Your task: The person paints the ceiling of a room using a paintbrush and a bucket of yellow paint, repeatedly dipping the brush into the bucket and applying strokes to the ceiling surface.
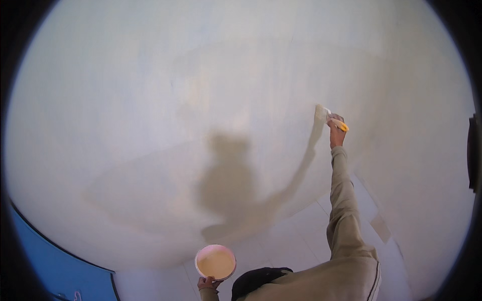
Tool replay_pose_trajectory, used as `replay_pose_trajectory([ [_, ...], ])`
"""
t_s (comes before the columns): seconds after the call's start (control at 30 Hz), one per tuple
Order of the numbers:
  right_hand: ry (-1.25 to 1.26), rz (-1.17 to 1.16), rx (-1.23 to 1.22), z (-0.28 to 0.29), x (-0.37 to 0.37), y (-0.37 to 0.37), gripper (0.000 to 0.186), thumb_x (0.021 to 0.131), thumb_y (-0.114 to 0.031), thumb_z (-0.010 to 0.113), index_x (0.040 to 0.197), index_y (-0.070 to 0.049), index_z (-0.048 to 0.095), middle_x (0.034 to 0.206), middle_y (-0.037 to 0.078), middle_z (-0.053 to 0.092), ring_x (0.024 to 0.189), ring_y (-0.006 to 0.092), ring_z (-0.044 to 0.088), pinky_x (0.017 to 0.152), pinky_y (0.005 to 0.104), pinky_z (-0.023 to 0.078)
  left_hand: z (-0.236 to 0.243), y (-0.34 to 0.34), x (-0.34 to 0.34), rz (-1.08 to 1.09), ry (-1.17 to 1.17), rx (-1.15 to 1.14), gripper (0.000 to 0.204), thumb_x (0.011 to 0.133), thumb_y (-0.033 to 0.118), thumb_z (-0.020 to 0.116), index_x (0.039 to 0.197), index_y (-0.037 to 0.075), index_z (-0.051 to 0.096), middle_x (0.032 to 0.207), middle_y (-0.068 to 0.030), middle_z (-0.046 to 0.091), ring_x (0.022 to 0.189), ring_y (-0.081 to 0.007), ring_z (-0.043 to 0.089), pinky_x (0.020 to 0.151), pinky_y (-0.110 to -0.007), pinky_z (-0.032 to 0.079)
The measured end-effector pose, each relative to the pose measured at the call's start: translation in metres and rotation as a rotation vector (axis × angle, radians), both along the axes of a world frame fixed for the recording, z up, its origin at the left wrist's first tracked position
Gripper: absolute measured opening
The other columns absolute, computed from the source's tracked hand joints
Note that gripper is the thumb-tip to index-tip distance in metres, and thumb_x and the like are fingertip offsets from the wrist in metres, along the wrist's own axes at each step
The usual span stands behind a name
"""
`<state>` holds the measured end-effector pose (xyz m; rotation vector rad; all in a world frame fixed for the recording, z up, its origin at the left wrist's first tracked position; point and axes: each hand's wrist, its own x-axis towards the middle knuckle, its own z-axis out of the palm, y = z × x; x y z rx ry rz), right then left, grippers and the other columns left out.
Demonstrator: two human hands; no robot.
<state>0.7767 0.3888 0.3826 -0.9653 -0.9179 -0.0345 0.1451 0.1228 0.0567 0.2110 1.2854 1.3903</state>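
Note:
My right arm, in a tan sleeve, reaches up and forward to a pale wall (271,80). The fingers of my right hand (336,133) are closed round a paintbrush (320,113) with a yellow-ended handle. Its wide, light bristles point up and left, at or very near the wall surface; I cannot tell if they touch. Low in the view, my left hand (208,283) grips the near side of a small round bucket (233,257). The bucket is pinkish-white inside and holds cream-coloured paint (215,264).
Pale floor tiles (301,228) meet the foot of the wall. A blue panel with a dark edge (55,261) stands at lower left. At the far right a dark object (472,153) is on the side wall. A tan patch (380,228) lies on the floor at right.

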Motion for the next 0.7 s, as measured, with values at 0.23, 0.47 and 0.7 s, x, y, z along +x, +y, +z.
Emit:
replay_pose_trajectory([
  [0.23, -0.305, 0.274, -0.062, 0.003, -0.141, -0.015, 0.012, 0.084, 0.000, 0.064, 0.095, -0.003, 0.062, 0.099, 0.005, 0.062, 0.093, 0.0151, 0.059, 0.085, 0.0287, 0.048, 0.058, 0.017, 0.040, -0.042, 0.032, -0.054, 0.029, 0.069, -0.003, 0.057, 0.094, -0.010, 0.045, 0.098, -0.0261, 0.057, 0.079, -0.0415, 0.066, 0.062, -0.058, 0.062],
  [0.47, -0.121, 0.948, -0.345, 0.003, -0.291, -0.092, 0.009, 0.085, -0.005, 0.067, 0.093, -0.001, 0.065, 0.098, 0.006, 0.062, 0.089, 0.0119, 0.060, 0.076, 0.0270, 0.051, 0.106, 0.007, 0.062, -0.113, 0.070, 0.108, 0.046, 0.080, 0.005, 0.057, 0.123, -0.008, 0.047, 0.110, -0.0194, 0.059, 0.087, -0.0336, 0.067, 0.074, -0.045, 0.063],
  [0.7, -0.534, 1.075, -0.661, -0.037, -0.357, -0.146, 0.015, 0.080, -0.011, 0.070, 0.088, 0.002, 0.066, 0.088, 0.006, 0.065, 0.081, 0.0144, 0.062, 0.074, 0.0288, 0.050, 0.066, 0.007, 0.036, -0.207, 0.128, 0.064, 0.036, 0.085, 0.003, 0.063, 0.118, -0.004, 0.050, 0.111, -0.0168, 0.059, 0.094, -0.0296, 0.066, 0.075, -0.040, 0.063],
])
